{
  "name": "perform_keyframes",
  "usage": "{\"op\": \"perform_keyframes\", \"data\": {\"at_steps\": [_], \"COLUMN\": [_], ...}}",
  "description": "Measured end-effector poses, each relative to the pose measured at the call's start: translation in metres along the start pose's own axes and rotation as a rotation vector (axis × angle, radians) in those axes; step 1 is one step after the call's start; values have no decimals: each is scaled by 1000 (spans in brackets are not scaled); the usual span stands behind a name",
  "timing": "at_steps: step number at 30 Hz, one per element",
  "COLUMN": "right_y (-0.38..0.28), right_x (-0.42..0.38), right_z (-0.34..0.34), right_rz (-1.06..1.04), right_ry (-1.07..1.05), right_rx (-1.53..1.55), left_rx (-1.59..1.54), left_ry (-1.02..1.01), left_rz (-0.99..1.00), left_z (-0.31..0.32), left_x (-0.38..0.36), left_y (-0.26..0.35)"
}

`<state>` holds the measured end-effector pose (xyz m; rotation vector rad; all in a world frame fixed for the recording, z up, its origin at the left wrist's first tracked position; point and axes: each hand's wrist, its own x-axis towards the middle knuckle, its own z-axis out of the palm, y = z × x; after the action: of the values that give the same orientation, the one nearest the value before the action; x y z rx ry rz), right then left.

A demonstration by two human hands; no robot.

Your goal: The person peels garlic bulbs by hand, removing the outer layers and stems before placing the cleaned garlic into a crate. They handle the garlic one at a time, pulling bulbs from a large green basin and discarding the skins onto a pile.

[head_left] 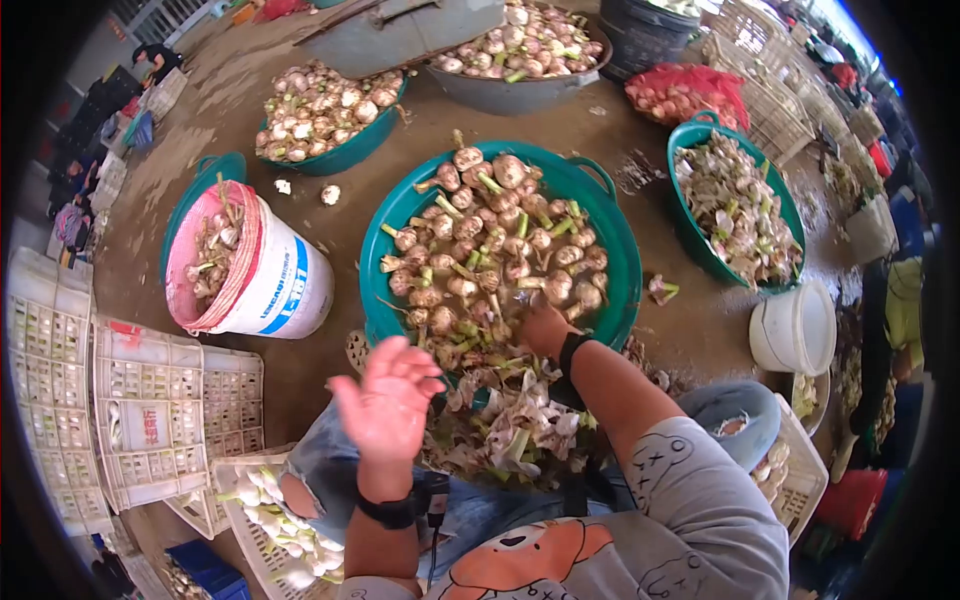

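Observation:
A large green basin [628, 240] in front of me holds many dirty garlic bulbs [465, 228] with short cut stems. My right hand [543, 330] reaches down into the near right part of this basin, touching the bulbs there. Its fingertips are hidden among them, so I cannot make out a grip. My left hand [388, 400] is raised in front of the basin's near left edge, palm showing, fingers apart and nothing in it. Between my knees lies a heap of peeled-off garlic skins and stem pieces [510, 425].
A white bucket [295, 275] with garlic leans at left, beside stacked plastic crates [150, 415]. A crate of peeled garlic [270, 525] stands by my left leg. Behind are more garlic basins [375, 135] and a red net bag [690, 95]; at right, a skins-filled basin [690, 225] and white pail [795, 325].

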<state>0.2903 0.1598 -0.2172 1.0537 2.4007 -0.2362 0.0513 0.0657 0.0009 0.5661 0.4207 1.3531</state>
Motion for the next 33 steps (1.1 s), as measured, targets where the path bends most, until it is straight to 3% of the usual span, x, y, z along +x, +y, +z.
{"op": "perform_keyframes", "data": {"at_steps": [1,2,4,5,6,8,9,10,12,13,14,16,19,24,26,27,28,30,32,33], "right_y": [-2,3,5,2,1,-18,-31,-46,-69,-77,-83,-96,-101,-104,-102,-100,-100,-103,-103,-103], "right_x": [6,8,8,-18,-22,-80,-95,-107,-124,-130,-132,-138,-139,-147,-144,-143,-140,-136,-141,-145], "right_z": [15,16,20,-14,-14,-106,-123,-132,-146,-145,-138,-132,-128,-126,-126,-127,-123,-120,-123,-124], "right_rz": [52,37,34,73,155,158,57,-47,-210,-175,-116,-58,-160,-61,67,105,106,241,284,232], "right_ry": [58,58,-240,-30,-39,-105,-41,33,143,210,393,722,913,696,513,312,314,52,-6,95], "right_rx": [210,203,437,724,956,1532,1650,1765,1844,1654,1269,703,631,607,1011,1316,1312,2171,2320,2357], "left_rx": [159,372,740,969,1195,1447,1505,1454,1285,1387,1225,855,654,476,449,450,452,540,631,672], "left_ry": [87,200,381,336,283,127,61,64,109,185,299,308,300,275,261,262,264,188,108,34], "left_rz": [-76,-154,-292,-277,-260,-91,-142,-237,-63,-51,-167,-414,-491,-692,-683,-702,-722,-665,-607,-505], "left_z": [-6,-4,-3,-7,-13,-21,-19,-16,-9,-3,-10,-24,-16,-9,-15,-15,-15,-15,-14,-13], "left_x": [0,0,4,4,5,4,6,7,7,7,7,6,1,2,0,0,-1,-2,-1,0], "left_y": [-6,-11,-23,-32,-42,-61,-65,-69,-74,-68,-68,-61,-55,-50,-55,-55,-55,-59,-59,-58]}}
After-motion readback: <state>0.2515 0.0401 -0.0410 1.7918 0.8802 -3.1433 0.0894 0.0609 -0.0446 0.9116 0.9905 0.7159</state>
